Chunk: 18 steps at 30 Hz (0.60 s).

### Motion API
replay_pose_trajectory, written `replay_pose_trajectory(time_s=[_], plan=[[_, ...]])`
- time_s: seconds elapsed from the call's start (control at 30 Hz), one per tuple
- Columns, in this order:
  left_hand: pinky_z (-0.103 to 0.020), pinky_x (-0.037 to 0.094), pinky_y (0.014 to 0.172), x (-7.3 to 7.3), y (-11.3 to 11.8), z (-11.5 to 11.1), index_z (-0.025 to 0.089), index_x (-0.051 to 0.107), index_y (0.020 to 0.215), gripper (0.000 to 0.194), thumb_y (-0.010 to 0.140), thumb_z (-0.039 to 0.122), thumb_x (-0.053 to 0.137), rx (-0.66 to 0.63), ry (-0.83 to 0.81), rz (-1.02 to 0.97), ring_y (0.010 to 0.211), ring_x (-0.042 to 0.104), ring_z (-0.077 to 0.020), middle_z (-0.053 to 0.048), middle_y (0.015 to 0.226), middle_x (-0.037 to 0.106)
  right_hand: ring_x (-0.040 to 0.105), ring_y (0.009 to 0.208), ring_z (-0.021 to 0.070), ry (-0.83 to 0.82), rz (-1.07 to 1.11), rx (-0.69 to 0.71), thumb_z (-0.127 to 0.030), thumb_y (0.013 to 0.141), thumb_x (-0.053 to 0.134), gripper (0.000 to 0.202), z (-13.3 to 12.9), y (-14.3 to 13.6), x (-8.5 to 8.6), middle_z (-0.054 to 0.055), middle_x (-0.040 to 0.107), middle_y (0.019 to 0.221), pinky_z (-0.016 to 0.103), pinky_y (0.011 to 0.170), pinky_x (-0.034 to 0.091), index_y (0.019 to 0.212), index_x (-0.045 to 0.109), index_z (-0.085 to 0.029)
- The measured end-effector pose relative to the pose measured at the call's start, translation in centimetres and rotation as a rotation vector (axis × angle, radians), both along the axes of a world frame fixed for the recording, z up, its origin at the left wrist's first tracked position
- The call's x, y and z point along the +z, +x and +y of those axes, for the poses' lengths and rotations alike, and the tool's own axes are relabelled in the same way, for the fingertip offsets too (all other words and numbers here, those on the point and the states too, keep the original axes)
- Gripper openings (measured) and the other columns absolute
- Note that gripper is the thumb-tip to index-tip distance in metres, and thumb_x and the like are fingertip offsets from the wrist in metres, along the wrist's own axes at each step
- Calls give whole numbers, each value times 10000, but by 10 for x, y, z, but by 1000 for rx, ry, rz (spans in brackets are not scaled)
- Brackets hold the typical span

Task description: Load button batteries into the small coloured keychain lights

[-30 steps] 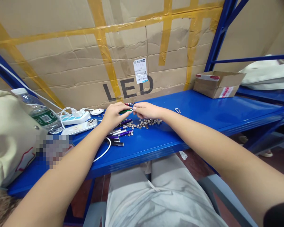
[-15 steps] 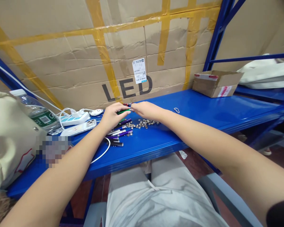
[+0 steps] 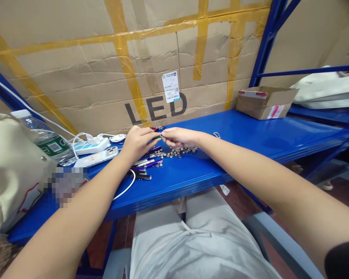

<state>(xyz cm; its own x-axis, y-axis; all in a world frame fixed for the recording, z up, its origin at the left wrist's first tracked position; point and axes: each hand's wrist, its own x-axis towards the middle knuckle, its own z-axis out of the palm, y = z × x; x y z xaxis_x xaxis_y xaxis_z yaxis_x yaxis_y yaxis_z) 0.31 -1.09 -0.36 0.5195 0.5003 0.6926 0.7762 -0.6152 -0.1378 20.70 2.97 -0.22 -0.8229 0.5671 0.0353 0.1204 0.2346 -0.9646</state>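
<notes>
My left hand (image 3: 138,142) is closed around a slim green pen-shaped tube (image 3: 156,136), most of it hidden by the fingers. At the tube's right end, my right hand (image 3: 178,138) has its thumb and fingers pinched on the tip. Whether a small part sits between those fingertips is too small to tell. Below the right hand lies a loose heap of small silver button cells (image 3: 178,152). Several purple, silver and black pen-shaped tubes (image 3: 141,169) are spread beside and under the left hand. Something red (image 3: 157,128) lies just behind the hands.
At left are a phone (image 3: 99,157), a power strip (image 3: 92,146), a water bottle (image 3: 56,143) and a cream bag (image 3: 14,170). A white cable (image 3: 130,182) curls near the table's front edge. A carabiner (image 3: 216,135) and small carton (image 3: 266,102) are at right.
My right hand has turned, so its curled fingers now show beneath the thumb. The left hand's fingers have closed further over the green tube, hiding more of it.
</notes>
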Motion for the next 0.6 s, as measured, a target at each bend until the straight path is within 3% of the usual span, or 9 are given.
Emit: replay_pose_trajectory(time_s=[0.13,0.27,0.4,0.6], plan=[[-327,460,798,1,8,-2,212,740,924,213,849,360,606,-14,-100,-244,848,641,-187,-63,903,733,322,403,74,227,4,-106,-342,1019,286,315,5,-1,0,-66,424,528,201,410,265,809,464,-191],[-320,490,806,-1,13,0,188,741,895,236,805,384,648,-24,-270,-472,839,636,-187,-55,890,729,438,506,91,622,-61,-216,-313,1008,331,271,5,1,4,-29,515,623,221,534,352,818,473,-183],[-341,498,854,-5,15,3,167,730,937,331,756,444,707,-98,-511,-709,905,651,-209,-73,967,733,494,662,129,993,-146,-273,-259,984,388,210,3,5,8,27,577,757,245,626,335,813,476,-176],[-345,499,846,-9,14,5,171,729,959,427,737,537,715,-153,-684,-814,894,653,-219,-71,880,743,486,671,157,1157,-280,-301,-314,996,355,241,0,8,13,71,624,826,260,588,266,886,519,-175]])
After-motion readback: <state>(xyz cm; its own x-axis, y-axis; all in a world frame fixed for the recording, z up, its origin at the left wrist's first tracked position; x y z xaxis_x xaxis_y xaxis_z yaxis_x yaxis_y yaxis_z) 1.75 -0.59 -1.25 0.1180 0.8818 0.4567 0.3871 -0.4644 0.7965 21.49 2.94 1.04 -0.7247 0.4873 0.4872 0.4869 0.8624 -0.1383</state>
